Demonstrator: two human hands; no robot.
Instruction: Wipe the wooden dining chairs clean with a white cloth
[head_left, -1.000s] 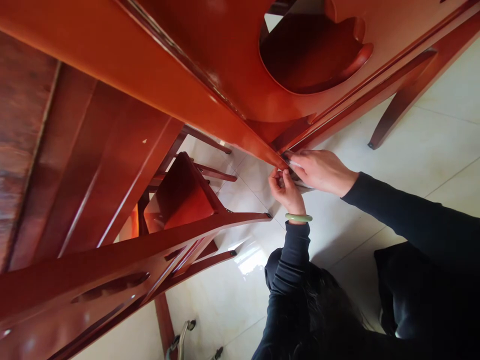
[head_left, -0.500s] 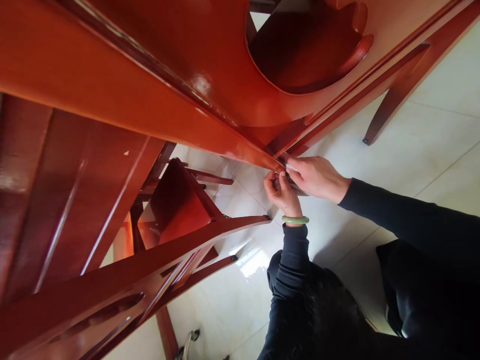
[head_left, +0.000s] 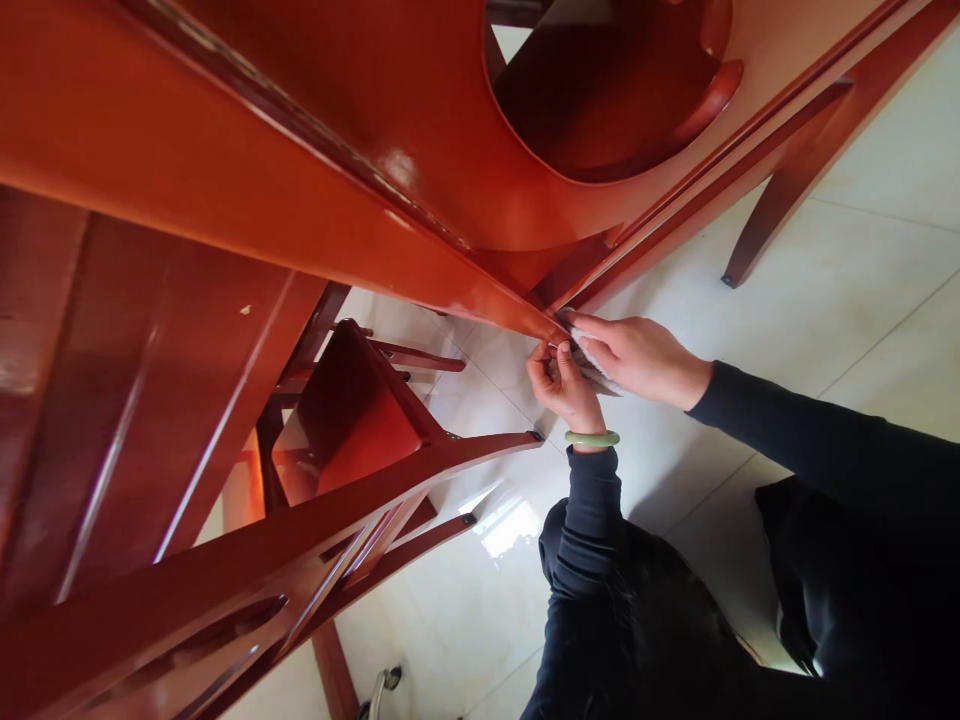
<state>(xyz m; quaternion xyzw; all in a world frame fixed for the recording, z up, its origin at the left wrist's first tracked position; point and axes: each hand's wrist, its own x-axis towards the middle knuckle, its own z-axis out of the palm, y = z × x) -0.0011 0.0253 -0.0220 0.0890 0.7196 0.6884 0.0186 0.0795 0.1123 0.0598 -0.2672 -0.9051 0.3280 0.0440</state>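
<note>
A glossy red-brown wooden chair (head_left: 360, 235) fills the upper part of the view, its back panel pierced by a large cut-out. Low on its post, my left hand (head_left: 568, 385), with a pale green bangle (head_left: 592, 439) at the wrist, has thumb and fingers closed around the narrow wooden end. Right beside it, my right hand (head_left: 637, 358) grips a greyish-white cloth (head_left: 589, 362), pressed into the corner where post and lower rail meet. The cloth's far end and the fingertips behind the wood are hidden.
Another red-brown chair (head_left: 420, 460) stands at the lower left, with a further chair seat (head_left: 356, 410) behind it. A slatted wooden surface (head_left: 150, 380) lies at the left. One leg (head_left: 757, 235) rests on the pale tiled floor (head_left: 862, 300) at the right. A metal fitting (head_left: 386, 680) shows at the bottom.
My right hand has shifted slightly right and down, and more of the cloth shows beneath it. My left hand stays at the post's end. The view has moved slightly.
</note>
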